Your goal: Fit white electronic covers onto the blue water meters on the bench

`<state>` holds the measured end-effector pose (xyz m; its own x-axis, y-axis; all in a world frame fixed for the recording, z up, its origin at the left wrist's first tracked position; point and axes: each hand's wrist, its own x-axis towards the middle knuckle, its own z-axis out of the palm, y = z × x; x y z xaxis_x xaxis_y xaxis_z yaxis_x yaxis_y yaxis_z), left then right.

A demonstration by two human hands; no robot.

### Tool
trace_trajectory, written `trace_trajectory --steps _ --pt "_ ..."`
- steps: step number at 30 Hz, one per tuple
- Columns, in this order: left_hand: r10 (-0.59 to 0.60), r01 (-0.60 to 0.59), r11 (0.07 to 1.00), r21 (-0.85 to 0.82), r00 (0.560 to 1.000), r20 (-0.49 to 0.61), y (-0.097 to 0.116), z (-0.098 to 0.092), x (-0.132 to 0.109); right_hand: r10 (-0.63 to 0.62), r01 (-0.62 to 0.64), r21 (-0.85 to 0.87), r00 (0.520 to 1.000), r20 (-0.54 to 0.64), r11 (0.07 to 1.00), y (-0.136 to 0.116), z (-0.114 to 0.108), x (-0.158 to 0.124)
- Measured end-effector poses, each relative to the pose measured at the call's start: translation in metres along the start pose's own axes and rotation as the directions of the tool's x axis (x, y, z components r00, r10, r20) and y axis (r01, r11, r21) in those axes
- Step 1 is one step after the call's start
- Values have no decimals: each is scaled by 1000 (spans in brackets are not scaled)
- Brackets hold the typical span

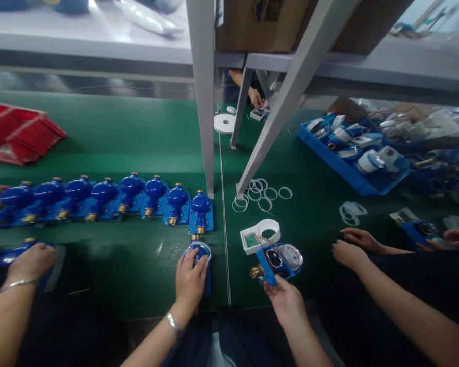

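My left hand (191,278) lies over a blue water meter body (207,280) near the table's front edge, its fingers curled on the top. A whitish ring (209,251) shows around the top of that body, and my fingers hide part of it. My right hand (288,306) grips the near edge of a blue water meter (271,261) with a brass fitting and a round dial (291,256). Thin wires run from this meter to a white plastic housing (273,227), which holds a green circuit board (250,240).
Blue meter bodies (132,188) stand in a row to the left. Loose white rings (271,193) lie beyond the housing. Grey shelf legs (203,112) rise ahead. A blue crate (338,165) and a red bin (26,132) flank them. Co-workers' hands (30,262) are on both sides.
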<state>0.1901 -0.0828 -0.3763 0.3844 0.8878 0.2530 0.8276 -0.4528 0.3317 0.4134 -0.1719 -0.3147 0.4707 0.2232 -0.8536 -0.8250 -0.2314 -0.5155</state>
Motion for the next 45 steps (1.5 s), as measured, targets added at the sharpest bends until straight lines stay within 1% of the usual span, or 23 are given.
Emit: trace_trajectory --steps 5,9,13,16,17,18,20,21,23,24,25,26,27,28,29,30,31,32,35,36,38,40,45 --pt "0 4 998 -58 997 73 -3 -14 5 117 -118 8 991 58 993 47 21 -7" --pt "90 -88 991 -105 996 13 2 -29 8 186 -184 -26 974 126 983 72 42 -4" --pt "188 -188 962 -198 982 -20 21 -34 3 266 -243 -124 937 226 962 80 49 1" --pt "219 -206 951 -229 975 32 41 -29 -5 404 -308 -332 872 276 892 72 36 -1" --pt "224 -205 951 -231 973 58 48 -26 -8 405 -265 -425 869 285 866 67 30 -2" --pt "229 -204 951 -233 970 85 56 -23 -10 358 -171 -503 883 303 847 60 23 -3" --pt "254 -218 945 -243 958 129 73 -18 -14 144 125 -587 909 390 800 44 13 -2" --pt "279 -237 937 -255 949 144 82 -15 -16 21 280 -589 892 451 758 35 9 -1" --pt "327 -267 910 -317 932 156 100 -9 -20 -151 494 -549 819 553 674 17 5 7" --pt "317 -243 897 -371 936 154 109 -6 -22 -192 553 -533 787 586 640 8 5 13" --pt "245 -156 885 -438 957 155 117 -3 -24 -217 586 -522 767 603 620 -1 4 19" --pt "75 29 857 -515 981 180 123 1 -26 -234 600 -514 759 607 614 -10 4 27" --pt "-165 281 768 -575 955 245 128 4 -27 -244 599 -509 762 601 618 -19 3 34" --pt "-407 529 606 -594 848 340 132 9 -28 -244 589 -508 770 590 628 -28 3 42" --pt "-581 714 406 -570 683 442 136 14 -27 -240 578 -507 777 582 640 -36 2 50" --pt "-668 823 224 -522 520 532 138 19 -25 -230 564 -505 783 577 653 -43 1 57" --pt "-690 875 97 -475 403 602 140 26 -22 -221 552 -501 788 575 667 -49 0 64" --pt "-675 897 28 -441 342 653 141 33 -18 -214 543 -494 790 574 680 -54 0 70" --pt "-635 912 -82 -403 264 727 144 53 -3 -214 532 -464 788 577 708 -59 -2 83" --pt "-638 911 -103 -399 248 729 144 58 1 -217 531 -455 787 578 715 -59 -2 86" --pt "-648 910 -108 -401 242 722 140 64 8 -220 527 -440 786 578 727 -58 -5 91" --pt "-634 910 -77 -407 271 724 133 65 13 -223 523 -437 789 572 731 -57 -9 95" --pt "-492 883 36 -468 423 761 110 64 31 -253 539 -472 802 542 698 -55 -21 100"
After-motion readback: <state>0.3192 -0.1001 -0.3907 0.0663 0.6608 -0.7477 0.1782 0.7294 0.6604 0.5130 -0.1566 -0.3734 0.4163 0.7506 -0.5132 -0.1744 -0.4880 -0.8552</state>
